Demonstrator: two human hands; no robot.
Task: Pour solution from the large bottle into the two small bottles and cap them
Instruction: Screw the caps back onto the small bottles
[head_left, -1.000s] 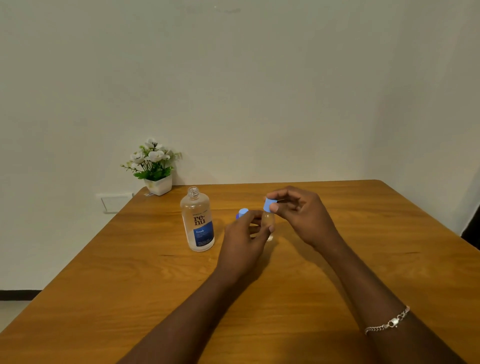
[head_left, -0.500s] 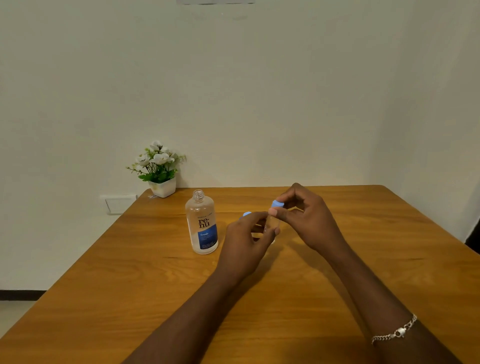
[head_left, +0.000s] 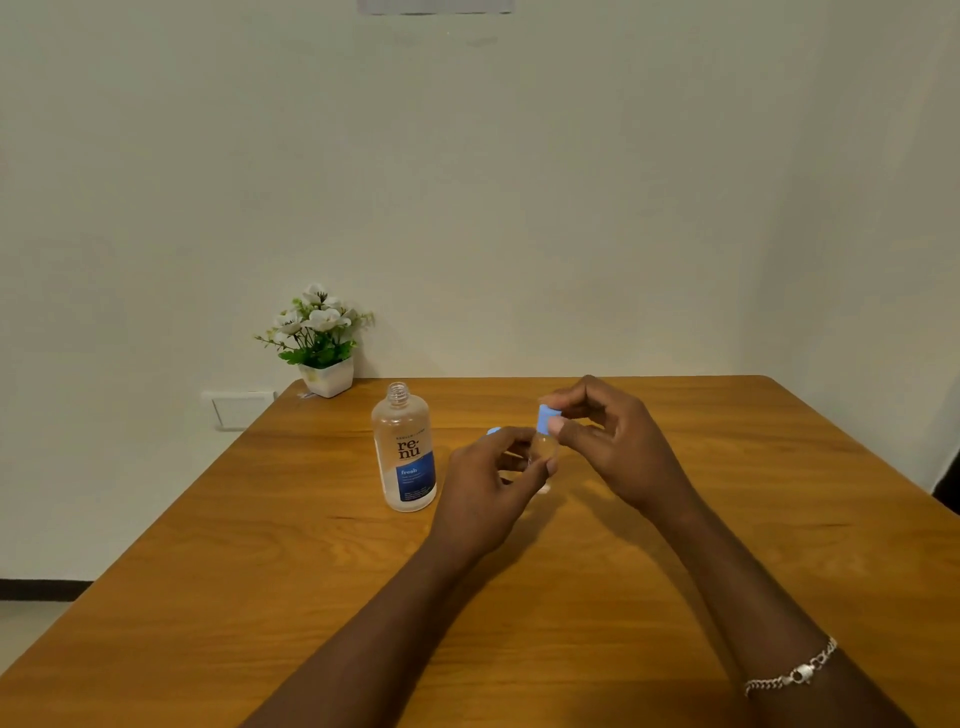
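The left hand (head_left: 488, 493) grips a small bottle (head_left: 544, 452), the open large bottle (head_left: 404, 457) at its nine o'clock; the right hand (head_left: 618, 447) pinches a blue cap (head_left: 546, 418) at its neck. I'd seat it square, bottle upright, then twist.

Wide wooden table (head_left: 260, 571) with orange-brown grain across the lower half. On its far left corner, a small white square pot of white flowers and green leaves (head_left: 319, 340), upright, close to the plain cream wall (head_left: 519, 208). White rectangular wall plate (head_left: 241, 410) low on that wall, left of the table. Dark skirting strip (head_left: 41, 590) above pale floor (head_left: 26, 629). Silver chain bracelet (head_left: 795, 673) at lower right.
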